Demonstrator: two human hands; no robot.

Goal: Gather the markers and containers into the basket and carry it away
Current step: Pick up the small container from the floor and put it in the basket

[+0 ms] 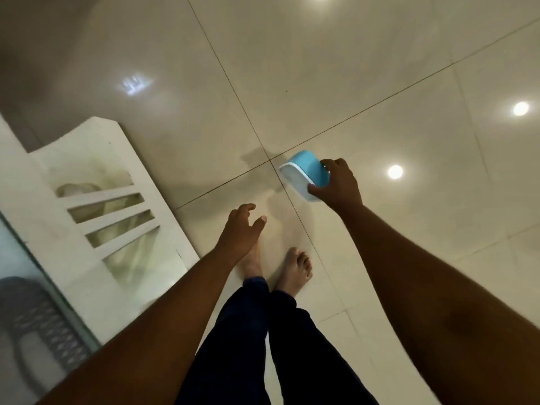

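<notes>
My right hand (pixel 339 185) grips a small light-blue container (pixel 304 175) with a pale lid, held tipped on its side above the tiled floor. To its left, lower in the view, my left hand (pixel 242 229) hangs empty with its fingers spread. A grey woven basket (pixel 38 323) shows blurred at the bottom left, on a glass surface, well away from both hands. No markers are visible.
A white table frame with slatted side (pixel 117 217) and glass top stands at the left. My bare feet (pixel 295 270) and dark trousers are on the glossy beige tiled floor (pixel 350 68), which stretches ahead and to the right.
</notes>
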